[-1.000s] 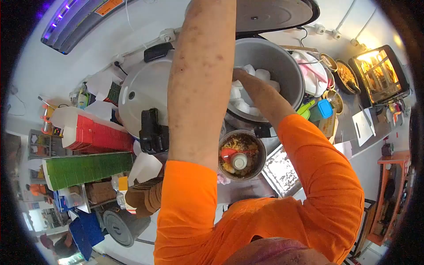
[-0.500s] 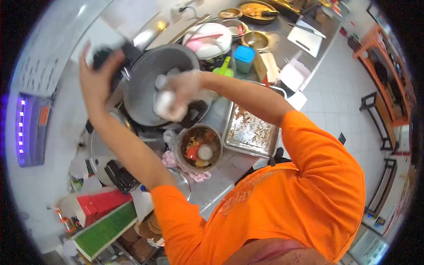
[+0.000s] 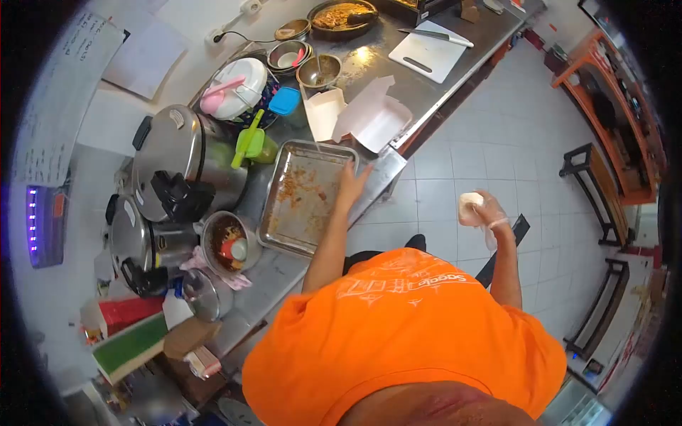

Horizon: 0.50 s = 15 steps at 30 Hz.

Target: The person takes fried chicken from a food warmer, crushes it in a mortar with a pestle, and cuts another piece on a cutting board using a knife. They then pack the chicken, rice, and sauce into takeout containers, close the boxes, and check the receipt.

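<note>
My left hand is over the right rim of a metal tray, fingers apart; I cannot tell whether it touches. The tray has brown food residue on it. My right hand, in a clear plastic glove, is out over the floor beside the counter. Its fingers are closed on a white rounded lump, whose material I cannot make out. Left of the tray, a pot holds dark sauce and a red and white thing. A large steel cooker stands behind it with its lid on.
Open white takeaway boxes lie by the counter edge. A knife rests on a white cutting board. Green containers and a blue-lidded container stand behind the tray. A second steel cooker is at left.
The large cooker was open with my right hand inside; it is now lidded. My right hand has swung right, holding the white lump. My left hand has come down to the tray.
</note>
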Motion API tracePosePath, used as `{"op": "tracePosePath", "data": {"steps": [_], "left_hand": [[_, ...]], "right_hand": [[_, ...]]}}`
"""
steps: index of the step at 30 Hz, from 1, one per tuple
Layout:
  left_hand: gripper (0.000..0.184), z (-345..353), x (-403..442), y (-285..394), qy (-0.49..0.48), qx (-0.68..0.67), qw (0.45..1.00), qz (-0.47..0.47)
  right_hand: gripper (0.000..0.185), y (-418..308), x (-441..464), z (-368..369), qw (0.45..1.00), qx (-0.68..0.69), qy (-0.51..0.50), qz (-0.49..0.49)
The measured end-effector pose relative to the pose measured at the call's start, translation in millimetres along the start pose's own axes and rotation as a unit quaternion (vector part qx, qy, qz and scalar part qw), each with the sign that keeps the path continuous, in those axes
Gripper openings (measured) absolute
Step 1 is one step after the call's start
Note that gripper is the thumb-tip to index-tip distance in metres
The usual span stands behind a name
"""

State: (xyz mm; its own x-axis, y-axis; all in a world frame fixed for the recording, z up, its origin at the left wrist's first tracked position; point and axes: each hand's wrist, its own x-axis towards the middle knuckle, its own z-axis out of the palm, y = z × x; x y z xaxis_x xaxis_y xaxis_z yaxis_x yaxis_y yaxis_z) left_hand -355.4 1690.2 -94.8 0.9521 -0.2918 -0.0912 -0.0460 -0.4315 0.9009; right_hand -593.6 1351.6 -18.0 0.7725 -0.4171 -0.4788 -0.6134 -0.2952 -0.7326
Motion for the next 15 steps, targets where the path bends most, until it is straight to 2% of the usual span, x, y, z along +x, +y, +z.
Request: {"op": "tracePosePath", "data": {"steps": [2, 4, 6, 7, 9, 10, 11, 12, 13, 14, 15], "left_hand": [[0.087, 79, 71, -34, 0.073, -0.024, 0.997, -0.014], [0.090, 125, 124, -48, 0.249, -0.019, 0.965, -0.074], [0.080, 135, 137, -24, 0.276, 0.049, 0.920, -0.273], [0.075, 131, 146, -11, 0.285, 0.080, 0.882, -0.367], [0.058, 125, 139, -4, 0.292, -0.049, 0.901, -0.318], [0.048, 132, 155, -29, 0.308, 0.016, 0.883, -0.354], [0.044, 130, 152, -18, 0.314, 0.031, 0.875, -0.368], [0.040, 134, 153, -25, 0.341, 0.010, 0.877, -0.337], [0.037, 133, 143, 1, 0.353, 0.025, 0.871, -0.340], [0.035, 136, 138, 0, 0.370, -0.005, 0.892, -0.260], [0.033, 141, 129, 14, 0.401, -0.047, 0.899, -0.171]], "right_hand": [[0.047, 2, 3, -30, 0.998, 0.065, -0.006, -0.007], [0.050, 7, 13, -58, 0.996, 0.085, 0.007, -0.030], [0.052, 11, 33, -75, 0.995, 0.064, 0.025, -0.074], [0.052, 8, 44, -82, 0.993, 0.097, 0.011, -0.070], [0.054, -14, 62, -82, 0.984, 0.168, -0.016, -0.059], [0.054, -28, 74, -78, 0.986, 0.143, -0.010, -0.083], [0.055, -43, 86, -72, 0.987, 0.118, -0.003, -0.105], [0.056, -58, 100, -68, 0.987, 0.092, 0.005, -0.130], [0.059, -72, 120, -62, 0.973, 0.057, -0.021, -0.220], [0.061, -88, 142, -55, 0.949, 0.021, -0.048, -0.311], [0.065, -107, 157, -45, 0.927, 0.145, -0.142, -0.316]]}}
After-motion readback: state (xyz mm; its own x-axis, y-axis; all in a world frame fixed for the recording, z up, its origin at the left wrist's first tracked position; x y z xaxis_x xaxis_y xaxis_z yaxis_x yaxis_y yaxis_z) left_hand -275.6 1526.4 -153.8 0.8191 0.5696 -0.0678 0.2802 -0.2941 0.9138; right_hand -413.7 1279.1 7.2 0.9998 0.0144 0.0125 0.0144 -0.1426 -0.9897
